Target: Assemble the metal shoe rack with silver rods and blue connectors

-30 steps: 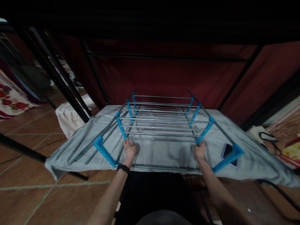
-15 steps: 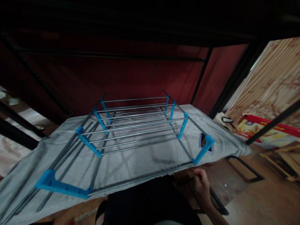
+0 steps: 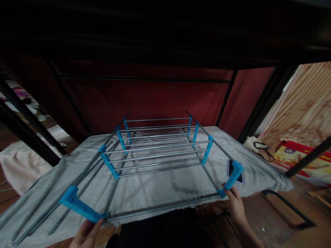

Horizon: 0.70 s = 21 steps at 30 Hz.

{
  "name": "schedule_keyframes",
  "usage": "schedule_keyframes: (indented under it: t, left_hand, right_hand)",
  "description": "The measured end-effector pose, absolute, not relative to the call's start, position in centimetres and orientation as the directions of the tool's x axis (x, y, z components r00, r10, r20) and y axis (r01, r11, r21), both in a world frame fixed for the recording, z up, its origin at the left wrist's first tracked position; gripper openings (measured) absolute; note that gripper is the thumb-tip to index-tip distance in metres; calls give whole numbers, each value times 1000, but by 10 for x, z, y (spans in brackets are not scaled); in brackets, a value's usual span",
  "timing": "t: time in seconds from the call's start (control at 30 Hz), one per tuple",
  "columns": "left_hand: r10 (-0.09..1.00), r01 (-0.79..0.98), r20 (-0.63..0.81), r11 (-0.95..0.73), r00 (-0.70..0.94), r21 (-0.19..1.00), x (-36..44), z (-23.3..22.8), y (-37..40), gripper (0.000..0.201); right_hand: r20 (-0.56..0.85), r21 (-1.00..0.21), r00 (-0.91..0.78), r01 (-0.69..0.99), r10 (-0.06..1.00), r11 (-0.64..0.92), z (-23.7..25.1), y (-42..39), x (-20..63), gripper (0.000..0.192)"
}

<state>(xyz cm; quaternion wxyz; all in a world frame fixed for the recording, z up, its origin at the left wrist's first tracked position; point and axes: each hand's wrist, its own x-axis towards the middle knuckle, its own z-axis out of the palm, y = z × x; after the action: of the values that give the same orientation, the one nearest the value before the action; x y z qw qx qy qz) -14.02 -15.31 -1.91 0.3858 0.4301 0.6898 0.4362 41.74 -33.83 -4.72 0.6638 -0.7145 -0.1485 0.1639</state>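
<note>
Folded drying rack (image 3: pixel 157 151) lies flat on the grey cloth (image 3: pixel 160 186), near edge toward the person. A second ago both hands gripped an inner rail; half a second ago only the right hand showed, off the rack. Now both sit at the near corners: left hand (image 3: pixel 86 234) under the near-left blue bracket (image 3: pixel 77 206), fingers spread and touching it, grip not closed; right hand (image 3: pixel 236 206) curled against the near-right blue bracket (image 3: pixel 232 177), though whether it truly clasps cannot be told. Judgement: hold has shifted outward to the corner pieces, so the near section is next worked. Phone (image 3: pixel 234 170) lies just beside the right bracket
</note>
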Motion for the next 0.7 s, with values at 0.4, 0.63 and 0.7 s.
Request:
schedule_keyframes:
  t: [0.4,0.63,0.7]
  left_hand:
    - [954,484,-70,210,-291,849,-142,-42,-129,55]
    - [934,536,-64,257,-352,804,-135,-35,-133,47]
    - [931,544,-82,278,-356,792,-132,-32,-134,43]
  right_hand:
    - [-115,-991,946,-129,303,27,-62,-310,409,41]
    - [-110,-973,951,-162,287,162,-58,-303,409,36]
    - [-108,-967,945,-172,308,188,-57,-300,410,36]
